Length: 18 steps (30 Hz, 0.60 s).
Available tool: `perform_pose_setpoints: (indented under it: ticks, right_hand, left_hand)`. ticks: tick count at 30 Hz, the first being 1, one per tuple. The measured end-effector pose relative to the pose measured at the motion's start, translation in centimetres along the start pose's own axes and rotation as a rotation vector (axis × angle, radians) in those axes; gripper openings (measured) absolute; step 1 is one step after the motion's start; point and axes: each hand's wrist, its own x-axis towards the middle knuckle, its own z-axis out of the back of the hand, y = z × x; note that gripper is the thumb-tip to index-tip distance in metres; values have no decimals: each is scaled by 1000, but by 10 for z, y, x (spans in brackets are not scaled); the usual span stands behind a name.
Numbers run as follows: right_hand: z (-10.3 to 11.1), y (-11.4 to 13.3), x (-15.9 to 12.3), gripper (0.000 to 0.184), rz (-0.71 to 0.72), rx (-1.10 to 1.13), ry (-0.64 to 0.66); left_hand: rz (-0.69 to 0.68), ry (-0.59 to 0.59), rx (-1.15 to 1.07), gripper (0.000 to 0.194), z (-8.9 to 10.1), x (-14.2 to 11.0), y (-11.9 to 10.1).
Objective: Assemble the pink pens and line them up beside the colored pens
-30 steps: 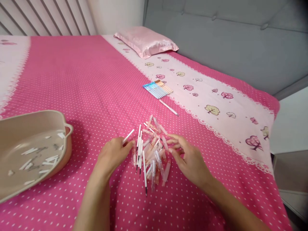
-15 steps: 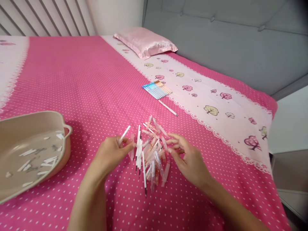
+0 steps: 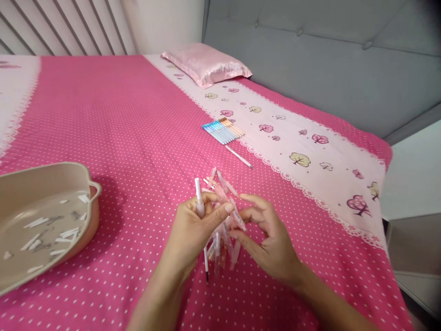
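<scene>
Upright out of my left hand (image 3: 195, 227) sticks a white pen refill (image 3: 198, 191), its lower part hidden by the fingers. The same hand's thumb and forefinger pinch a pale pink pen barrel (image 3: 223, 196). My right hand (image 3: 268, 232) has its fingers curled at a printed pink pen barrel (image 3: 238, 218), close to the left thumb. Below both hands is a pile of clear and pink pen parts (image 3: 217, 257), partly covered by them. A white refill with a dark tip (image 3: 206, 264) lies at the pile's left side, under my left hand.
A beige basin (image 3: 69, 168) with white and grey scraps stands at left. Beyond the pile, a row of blue and tan pens (image 3: 223, 132) lies beside a single white pen (image 3: 239, 156). A pink pillow (image 3: 206, 64) rests near the grey headboard (image 3: 310, 69).
My left hand has moved right over the pile, carrying the white refill and pink barrel, and now hides the loose white refills. My right hand has shifted slightly, its fingers at a printed barrel.
</scene>
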Motion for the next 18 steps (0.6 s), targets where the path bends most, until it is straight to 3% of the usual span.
perform_pose_setpoints:
  ticks: [3,6,11,18]
  right_hand:
    - [1,0,0,35,41,-12,-112]
    - [3,2,2,18,24,19,-143]
    - [5,7,5,17,-56,179,-141]
    - [7,2,7,13,-139,431,-145]
  left_hand:
    - [29,-1,34,24,3,0,2]
    - [48,60,57,22,5,1,2]
    - [54,176,6,23,-1,-1,3]
    - [33,200,80,30,-5,0,5]
